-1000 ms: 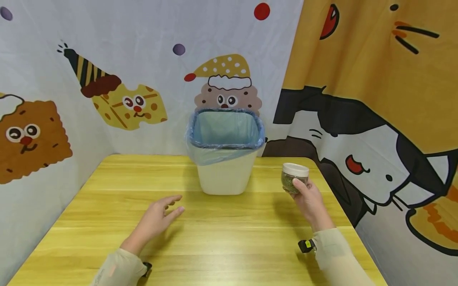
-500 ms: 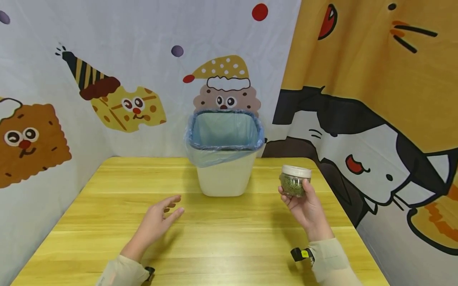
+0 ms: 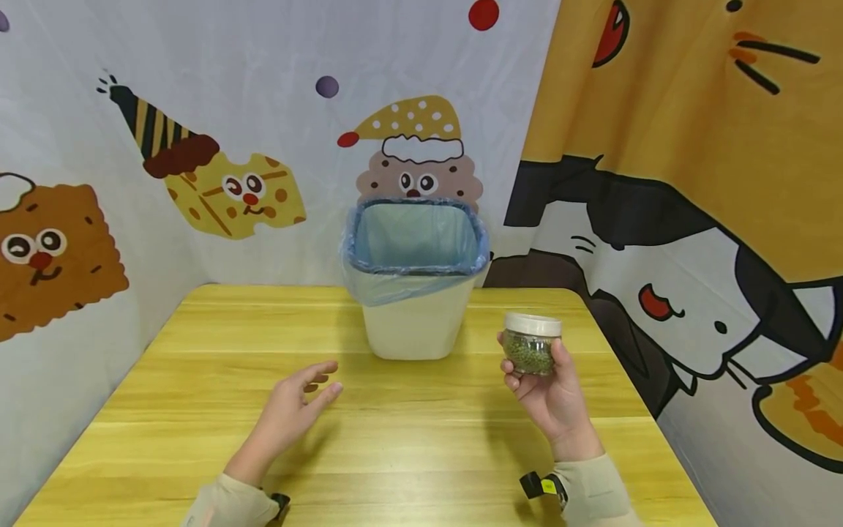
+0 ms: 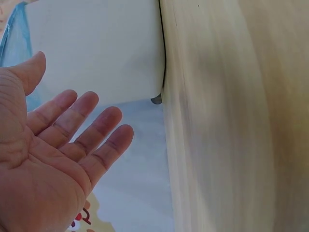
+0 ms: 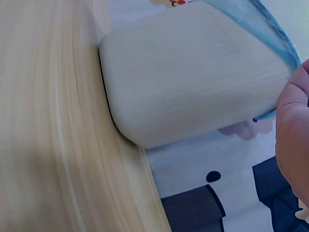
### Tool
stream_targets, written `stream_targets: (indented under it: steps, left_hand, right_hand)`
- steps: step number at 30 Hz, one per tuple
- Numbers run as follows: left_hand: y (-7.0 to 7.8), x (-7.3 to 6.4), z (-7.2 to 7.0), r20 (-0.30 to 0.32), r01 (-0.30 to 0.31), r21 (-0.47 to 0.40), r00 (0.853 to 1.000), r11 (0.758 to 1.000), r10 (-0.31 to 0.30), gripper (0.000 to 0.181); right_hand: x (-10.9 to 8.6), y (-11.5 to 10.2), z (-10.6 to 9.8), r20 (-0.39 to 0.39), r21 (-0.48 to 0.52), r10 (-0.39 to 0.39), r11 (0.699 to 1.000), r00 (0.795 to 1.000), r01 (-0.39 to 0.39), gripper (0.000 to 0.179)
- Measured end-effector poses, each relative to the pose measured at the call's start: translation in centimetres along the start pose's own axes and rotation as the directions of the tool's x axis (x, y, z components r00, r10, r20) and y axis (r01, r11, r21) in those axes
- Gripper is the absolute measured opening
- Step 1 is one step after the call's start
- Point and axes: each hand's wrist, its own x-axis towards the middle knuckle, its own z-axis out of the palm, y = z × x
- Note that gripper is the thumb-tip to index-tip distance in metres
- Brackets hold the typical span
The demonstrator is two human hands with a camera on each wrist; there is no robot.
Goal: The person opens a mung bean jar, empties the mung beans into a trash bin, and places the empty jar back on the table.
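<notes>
Since a second ago, the jar (image 3: 532, 344) has moved a little leftward and closer to the person, its green contents now showing more clearly; the left hand (image 3: 290, 406) and the bin (image 3: 413, 326) are almost where they were.

The right hand (image 3: 560, 410) holds the jar above the table (image 3: 408, 454), thumb against its right side and fingers curled round its left side and base. The jar is clear, nearly upright, and has a white lid (image 3: 533, 324) on. Inside are small green bits, too small to identify. It is to the right of the bin and nearer the person, not touching it.

The left hand holds nothing. Its fingers are loosely extended, thumb apart, above the table in front of the bin and to its left; the left wrist view shows the bare palm. In the right wrist view only part of the right hand appears, at the edge.

The bin is pale and stands upright at the far side of the table, with a blue liner (image 3: 375, 289) folded over its rim. Behind hangs cloth (image 3: 263, 44) printed with cartoon figures, including a cheese in a striped party hat. Both sleeves (image 3: 596, 487) are pale.
</notes>
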Motion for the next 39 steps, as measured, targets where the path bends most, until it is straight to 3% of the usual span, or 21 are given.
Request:
stream_targets:
  steps: [7, 16, 30, 39]
  left_hand:
    - [0.8, -0.1, 0.2, -0.004, 0.000, -0.028, 1.000, 1.000, 0.000, 0.048]
    - [3.0, -0.3, 0.4, 0.009, 0.036, -0.122, 0.999, 0.992, -0.035, 0.043]
    - [5.1, -1.4, 0.9, 0.034, 0.111, -0.317, 0.994, 0.942, -0.106, 0.034]
    - [6.4, -1.4, 1.3, 0.058, 0.102, -0.386, 0.995, 0.917, -0.086, 0.034]
  right_hand:
    - [0.0, 1.1, 0.6, 0.014, 0.007, 0.023, 1.000, 1.000, -0.023, 0.054]
    - [-0.3, 2.4, 2.0, 0.055, -0.022, 0.057, 0.998, 0.997, -0.056, 0.055]
    - [-0.9, 3.6, 4.2, 0.070, -0.099, 0.109, 0.990, 0.992, -0.102, 0.052]
    - [-0.8, 4.6, 4.9, 0.046, -0.179, 0.120, 0.978, 0.992, -0.110, 0.051]
